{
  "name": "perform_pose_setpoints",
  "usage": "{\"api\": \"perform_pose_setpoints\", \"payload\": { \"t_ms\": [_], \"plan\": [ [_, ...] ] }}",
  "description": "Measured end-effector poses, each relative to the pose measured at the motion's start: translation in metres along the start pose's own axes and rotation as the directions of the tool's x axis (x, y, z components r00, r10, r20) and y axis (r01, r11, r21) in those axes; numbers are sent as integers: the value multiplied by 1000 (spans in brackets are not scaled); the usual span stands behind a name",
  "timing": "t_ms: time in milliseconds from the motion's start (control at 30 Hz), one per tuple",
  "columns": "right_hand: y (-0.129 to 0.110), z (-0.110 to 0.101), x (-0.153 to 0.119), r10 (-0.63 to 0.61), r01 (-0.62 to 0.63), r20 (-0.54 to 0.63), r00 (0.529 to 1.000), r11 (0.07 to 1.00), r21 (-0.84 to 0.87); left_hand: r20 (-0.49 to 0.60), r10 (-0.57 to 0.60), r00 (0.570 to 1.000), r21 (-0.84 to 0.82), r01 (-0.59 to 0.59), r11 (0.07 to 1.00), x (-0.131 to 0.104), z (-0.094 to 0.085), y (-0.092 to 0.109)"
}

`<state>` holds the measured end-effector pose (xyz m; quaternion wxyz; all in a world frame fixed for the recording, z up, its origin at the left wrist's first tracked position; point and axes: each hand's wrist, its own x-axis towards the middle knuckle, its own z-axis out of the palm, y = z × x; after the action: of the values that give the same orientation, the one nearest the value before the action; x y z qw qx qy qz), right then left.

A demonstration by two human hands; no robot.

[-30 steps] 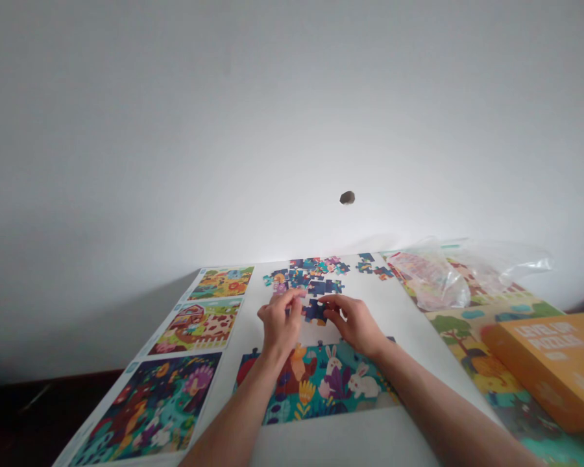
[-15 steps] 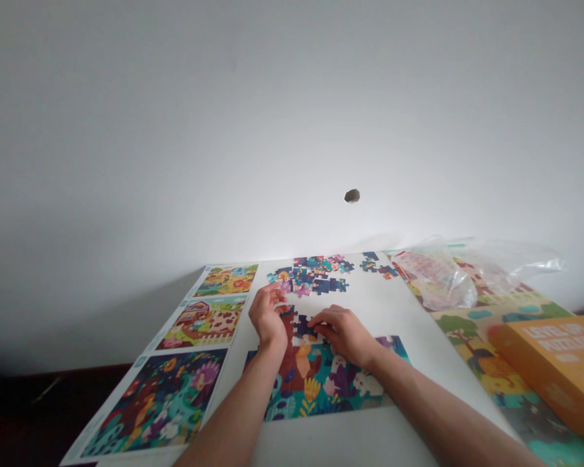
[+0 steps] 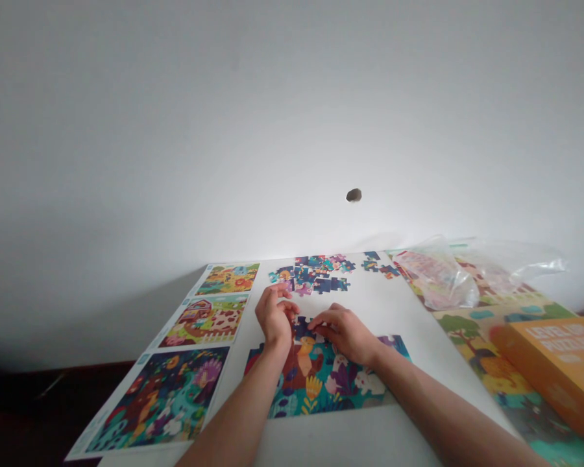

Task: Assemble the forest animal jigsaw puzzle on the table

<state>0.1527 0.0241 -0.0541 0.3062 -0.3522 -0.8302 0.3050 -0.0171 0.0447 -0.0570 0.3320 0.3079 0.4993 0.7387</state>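
A partly joined jigsaw puzzle (image 3: 311,383) with a fox, rabbits and plants lies on the white table. At its upper edge sits a dark blue puzzle piece (image 3: 302,328), between my two hands. My right hand (image 3: 344,332) has thumb and fingers pinched at that piece's right side. My left hand (image 3: 275,316) is on the other side, its fingers apart and slightly bent, fingertips close to the piece's left edge. The left thumb and the brown part of the puzzle beneath that hand are mostly hidden.
Loose puzzle pieces (image 3: 316,269) lie beyond the hands, near the wall. Picture sheets (image 3: 168,395) line the left side. To the right are a clear plastic bag (image 3: 442,279), an illustrated sheet (image 3: 467,331) and an orange puzzle box (image 3: 559,363).
The dark blue piece has moved down against the fox part of the puzzle. My left hand has shifted slightly right, covering the brown piece; my right hand stays nearly in place.
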Motion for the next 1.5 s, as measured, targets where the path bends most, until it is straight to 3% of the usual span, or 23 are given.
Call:
{"api": "perform_pose_setpoints", "payload": {
  "t_ms": [233,467,567,633,700,767,800,900,967,1033,1100,1233,1400,1500],
  "plan": [
    [-4,-2,1,-128,132,51,990,989,-70,24,-28,999,54,27,998,-2,-1,-2],
    [-1,-1,1,28,-23,-127,991,999,44,-19,21,1000,49,-20,999,2,-3,4],
    [2,0,1,66,-37,-213,975,990,137,93,47,995,120,-58,991,-3,-2,8],
    [4,1,1,90,-42,-289,953,985,169,317,99,943,239,-180,954,-9,0,10],
    [5,0,1,108,-48,-354,929,983,175,526,164,834,306,-366,879,-16,2,12],
    [7,-1,0,121,-63,-377,918,985,163,626,202,753,322,-486,813,-21,3,12],
    [7,-2,0,126,-78,-376,918,987,141,634,218,742,325,-512,795,-22,3,11],
    [4,-4,-3,87,-100,-288,954,994,-34,524,269,808,348,-491,799,-19,1,9],
    [-1,-6,-5,6,-25,-109,994,984,-178,393,302,869,372,-450,812,-15,-1,8],
    [-7,-9,-7,-64,87,100,993,967,-240,290,321,902,386,-417,823,-12,-2,7],
    [-13,-12,-8,-95,149,224,970,960,-238,247,318,915,378,-394,838,-10,-2,6],
    [-19,-17,-7,-81,154,281,956,957,-246,239,264,935,347,-336,876,-9,0,6],
    [-19,-18,-6,-39,122,303,952,958,-260,138,90,986,220,-119,968,-4,1,12],
    [-18,-19,-6,-25,106,299,954,960,-258,92,107,990,232,-126,965,7,-5,19]
  ]
}}
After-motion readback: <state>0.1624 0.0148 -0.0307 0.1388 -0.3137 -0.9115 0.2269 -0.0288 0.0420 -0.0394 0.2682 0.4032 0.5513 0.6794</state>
